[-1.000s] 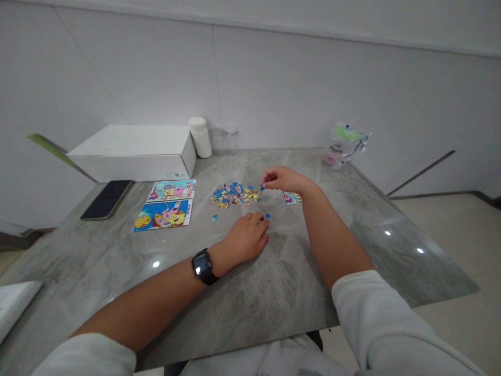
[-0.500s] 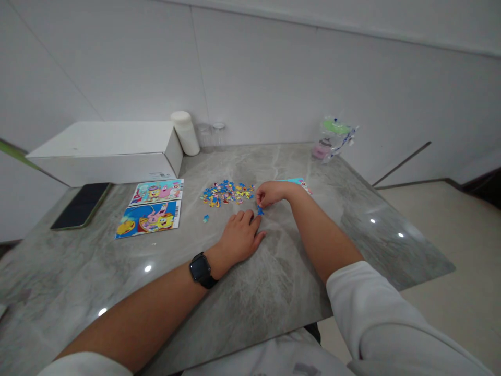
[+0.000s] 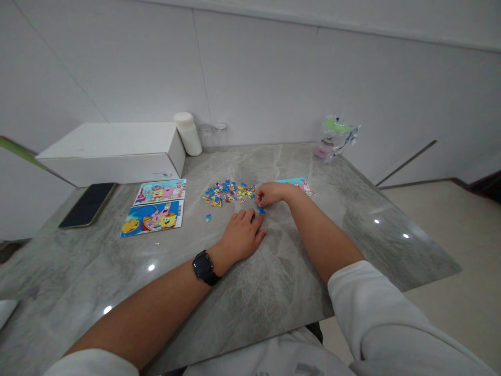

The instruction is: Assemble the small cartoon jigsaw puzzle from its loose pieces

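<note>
My left hand lies palm down on the table with its fingers spread. Its fingertips reach the lower side of some small blue puzzle pieces. From above, my right hand pinches at the top of these same pieces, thumb and fingers pressed together; my fingers partly cover what they grip. Just left of my right hand lies a loose heap of jigsaw pieces, mostly blue and yellow. One single light-blue piece sits apart, in front of the heap.
Two cartoon picture cards lie at left beside a dark phone. Behind them stand a white box, a white bottle and clear glasses. Another card is partly behind my right arm; a plastic bag stands at back right.
The view has shifted slightly, so everything sits a little further right. Both hands keep nearly the same place at the blue pieces.
</note>
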A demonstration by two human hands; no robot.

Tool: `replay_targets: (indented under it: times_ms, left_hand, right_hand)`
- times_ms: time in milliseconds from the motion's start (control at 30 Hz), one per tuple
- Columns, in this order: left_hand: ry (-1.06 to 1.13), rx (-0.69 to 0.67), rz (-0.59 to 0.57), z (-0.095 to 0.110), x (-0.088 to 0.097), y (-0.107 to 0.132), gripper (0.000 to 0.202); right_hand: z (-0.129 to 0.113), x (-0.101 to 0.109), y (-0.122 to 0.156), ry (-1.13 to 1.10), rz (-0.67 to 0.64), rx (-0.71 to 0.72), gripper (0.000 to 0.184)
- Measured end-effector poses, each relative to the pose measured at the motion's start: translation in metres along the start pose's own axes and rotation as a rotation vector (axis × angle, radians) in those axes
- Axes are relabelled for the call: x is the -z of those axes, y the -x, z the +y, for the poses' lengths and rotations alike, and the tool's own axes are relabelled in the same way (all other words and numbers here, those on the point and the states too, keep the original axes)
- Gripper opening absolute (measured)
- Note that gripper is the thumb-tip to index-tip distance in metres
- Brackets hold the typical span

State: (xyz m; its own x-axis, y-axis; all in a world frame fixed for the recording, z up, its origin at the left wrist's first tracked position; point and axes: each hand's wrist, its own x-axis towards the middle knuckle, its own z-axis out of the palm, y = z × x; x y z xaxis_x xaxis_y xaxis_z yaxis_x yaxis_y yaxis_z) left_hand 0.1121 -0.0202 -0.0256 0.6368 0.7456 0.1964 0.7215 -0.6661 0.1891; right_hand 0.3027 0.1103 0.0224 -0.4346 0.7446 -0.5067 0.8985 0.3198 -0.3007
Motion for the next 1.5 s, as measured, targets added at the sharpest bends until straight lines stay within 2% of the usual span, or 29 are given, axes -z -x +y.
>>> replay_targets:
  times_ms: [267,500,900,1267,1367,1433,1500]
  left_hand:
    - [-0.001,-0.001,-0.008,-0.001,0.001,0.002,0.046]
    - [-0.002,-0.011,-0.01,-0.003,0.002,0.004,0.045]
    - [-0.009,0.003,-0.061,-0.002,0.007,0.005,0.048]
    - [-0.013,-0.018,-0.059,-0.003,0.009,0.007,0.047]
    - [-0.016,0.012,-0.011,-0.021,0.028,0.003,0.038]
    - [-0.003,0.101,0.027,-0.046,0.049,0.0,0.028]
    - [0.005,0.193,0.003,-0.078,0.072,0.001,0.022]
  right_hand:
    - [-0.014,-0.001,0.004,0.136,0.074,-0.056,0.017]
    - [-0.019,0.0,0.008,0.201,0.078,-0.045,0.018]
    - [-0.022,0.006,0.013,0.178,0.008,-0.079,0.031]
    - [-0.016,0.004,0.01,0.122,0.019,-0.057,0.023]
    - [-0.013,0.004,0.01,0.118,0.043,-0.044,0.025]
    - [-0.011,0.006,0.011,0.136,0.087,-0.043,0.027]
    - [-0.009,0.008,0.01,0.154,0.164,-0.054,0.027]
